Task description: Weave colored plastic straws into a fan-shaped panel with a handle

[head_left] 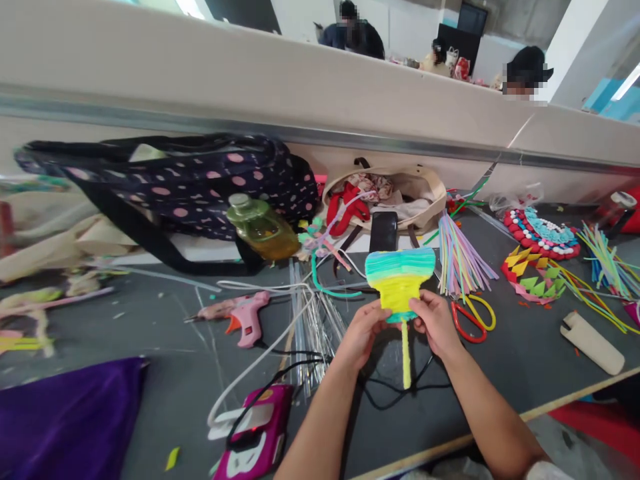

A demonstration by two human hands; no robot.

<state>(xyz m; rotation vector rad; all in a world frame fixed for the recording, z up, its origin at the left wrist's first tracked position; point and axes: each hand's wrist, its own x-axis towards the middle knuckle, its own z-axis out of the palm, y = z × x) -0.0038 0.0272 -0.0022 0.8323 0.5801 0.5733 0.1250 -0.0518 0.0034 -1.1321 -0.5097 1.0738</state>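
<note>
A flat pipe-cleaner craft piece is held up over the table, teal across its wide top, yellow below, with a pale yellow stem hanging down. My left hand pinches its lower left edge. At the lower right edge, my right hand has thumb and fingers closed on it. Scissors with red and yellow handles lie just right of my right hand. Beyond the piece are a black phone and a bundle of pastel pipe cleaners. Transparent sticks lie to the left.
A pink glue gun, a magenta power strip and cables lie left. Behind stand a dotted bag, a bottle and a beige bag along a partition. Colourful crafts sit right. People are beyond the partition.
</note>
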